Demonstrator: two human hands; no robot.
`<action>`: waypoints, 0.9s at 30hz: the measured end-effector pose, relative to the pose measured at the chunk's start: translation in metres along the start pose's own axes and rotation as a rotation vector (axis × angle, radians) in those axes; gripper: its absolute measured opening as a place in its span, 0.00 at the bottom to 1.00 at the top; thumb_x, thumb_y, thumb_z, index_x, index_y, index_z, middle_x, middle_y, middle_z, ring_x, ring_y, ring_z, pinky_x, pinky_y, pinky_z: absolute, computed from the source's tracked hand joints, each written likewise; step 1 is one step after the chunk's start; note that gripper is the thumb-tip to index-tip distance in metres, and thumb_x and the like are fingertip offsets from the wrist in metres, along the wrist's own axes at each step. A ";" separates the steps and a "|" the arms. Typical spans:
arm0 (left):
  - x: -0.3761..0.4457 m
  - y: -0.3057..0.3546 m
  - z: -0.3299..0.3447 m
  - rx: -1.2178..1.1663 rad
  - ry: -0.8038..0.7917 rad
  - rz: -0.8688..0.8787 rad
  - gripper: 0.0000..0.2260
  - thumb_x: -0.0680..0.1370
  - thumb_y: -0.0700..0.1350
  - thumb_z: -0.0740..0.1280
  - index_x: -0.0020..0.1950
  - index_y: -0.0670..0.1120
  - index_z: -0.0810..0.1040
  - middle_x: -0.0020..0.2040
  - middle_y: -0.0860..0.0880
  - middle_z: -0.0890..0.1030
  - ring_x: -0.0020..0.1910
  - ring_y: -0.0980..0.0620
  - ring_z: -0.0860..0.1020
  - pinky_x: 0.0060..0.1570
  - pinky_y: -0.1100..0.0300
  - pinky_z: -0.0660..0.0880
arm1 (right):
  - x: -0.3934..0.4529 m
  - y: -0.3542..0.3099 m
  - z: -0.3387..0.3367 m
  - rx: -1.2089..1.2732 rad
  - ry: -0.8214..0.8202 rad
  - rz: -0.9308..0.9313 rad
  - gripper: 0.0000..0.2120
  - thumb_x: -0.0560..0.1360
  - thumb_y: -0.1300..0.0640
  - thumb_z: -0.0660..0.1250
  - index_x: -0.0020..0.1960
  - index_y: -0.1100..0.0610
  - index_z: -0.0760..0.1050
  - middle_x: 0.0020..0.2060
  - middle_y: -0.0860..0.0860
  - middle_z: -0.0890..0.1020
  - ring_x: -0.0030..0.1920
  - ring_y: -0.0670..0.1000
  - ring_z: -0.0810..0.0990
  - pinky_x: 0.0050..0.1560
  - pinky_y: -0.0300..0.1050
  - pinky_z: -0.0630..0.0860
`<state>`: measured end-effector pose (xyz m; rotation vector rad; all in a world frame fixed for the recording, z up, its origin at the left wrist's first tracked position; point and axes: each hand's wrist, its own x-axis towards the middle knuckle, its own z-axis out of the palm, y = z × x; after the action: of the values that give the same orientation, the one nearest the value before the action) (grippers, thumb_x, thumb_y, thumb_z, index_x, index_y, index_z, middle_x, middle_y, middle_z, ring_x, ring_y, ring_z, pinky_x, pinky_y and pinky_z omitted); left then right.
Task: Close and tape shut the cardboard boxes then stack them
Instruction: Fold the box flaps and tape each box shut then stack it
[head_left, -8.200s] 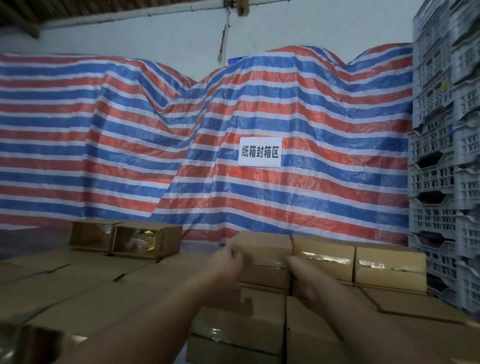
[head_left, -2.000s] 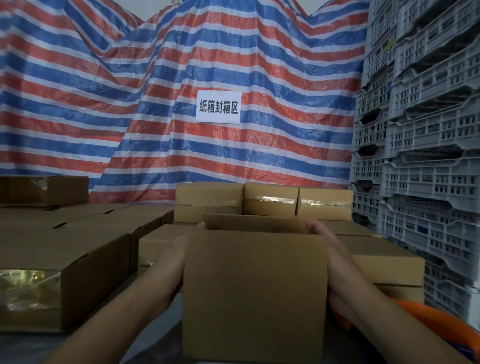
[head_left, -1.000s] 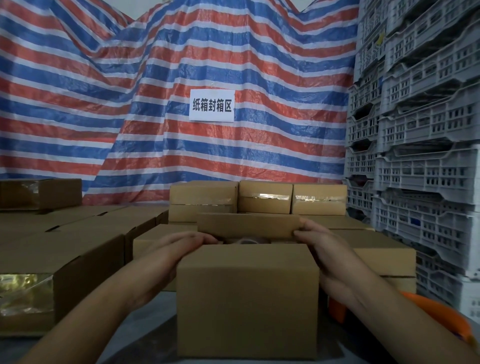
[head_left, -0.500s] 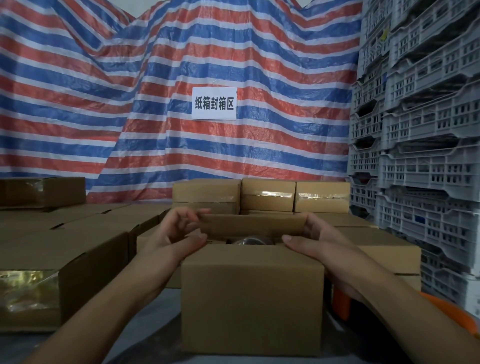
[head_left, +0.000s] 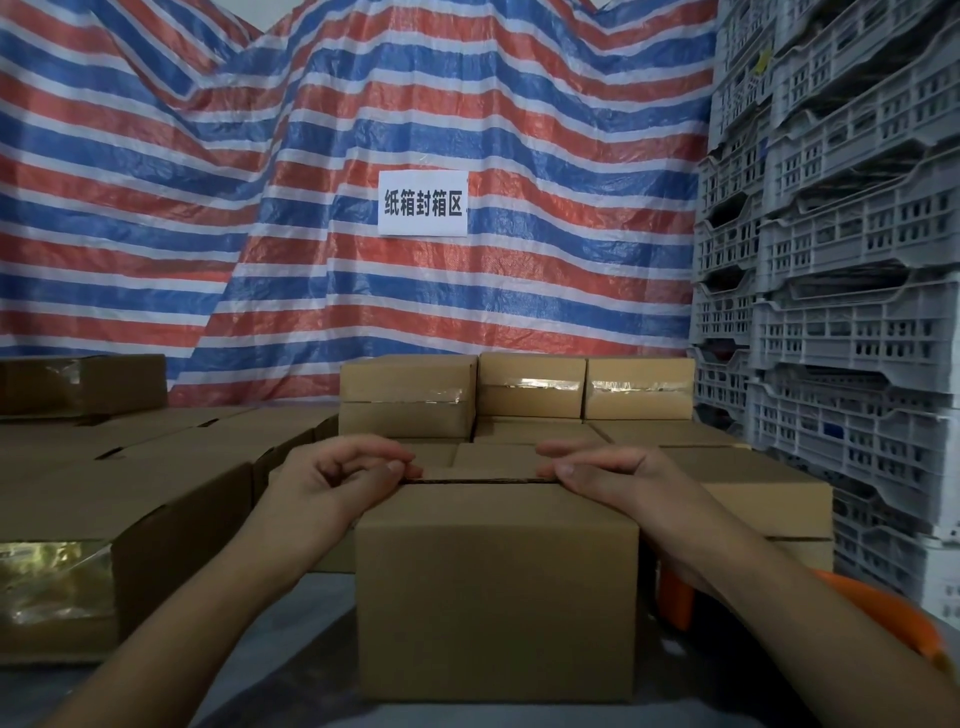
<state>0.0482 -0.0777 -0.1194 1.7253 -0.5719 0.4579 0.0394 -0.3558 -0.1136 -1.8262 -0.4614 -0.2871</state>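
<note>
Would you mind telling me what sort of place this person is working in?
Probably a warehouse packing area: taped cardboard boxes stand in rows, grey plastic crates are stacked high on the right, and a printed sign hangs on a striped tarpaulin.
</note>
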 end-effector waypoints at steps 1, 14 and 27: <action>0.000 0.000 0.000 0.022 -0.001 0.003 0.08 0.77 0.37 0.65 0.51 0.44 0.83 0.46 0.49 0.86 0.47 0.56 0.83 0.42 0.71 0.76 | 0.000 -0.001 -0.001 -0.014 -0.013 0.011 0.09 0.76 0.54 0.70 0.48 0.42 0.87 0.56 0.37 0.84 0.60 0.40 0.79 0.66 0.45 0.73; 0.020 0.060 0.021 0.824 -0.426 0.102 0.36 0.65 0.80 0.51 0.70 0.68 0.65 0.66 0.71 0.69 0.56 0.72 0.72 0.55 0.68 0.69 | 0.001 -0.008 -0.003 -0.090 -0.052 0.050 0.07 0.74 0.46 0.70 0.47 0.37 0.86 0.51 0.37 0.86 0.53 0.39 0.82 0.54 0.39 0.77; 0.010 0.060 0.040 1.016 -0.677 -0.032 0.36 0.71 0.75 0.53 0.77 0.68 0.50 0.78 0.64 0.54 0.75 0.58 0.58 0.68 0.58 0.59 | 0.000 -0.020 -0.006 -0.210 -0.071 0.043 0.08 0.79 0.48 0.67 0.51 0.42 0.85 0.51 0.38 0.85 0.53 0.37 0.80 0.52 0.35 0.74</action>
<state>0.0199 -0.1287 -0.0757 2.9025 -0.8635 0.1027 0.0306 -0.3565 -0.0951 -2.0539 -0.4542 -0.2493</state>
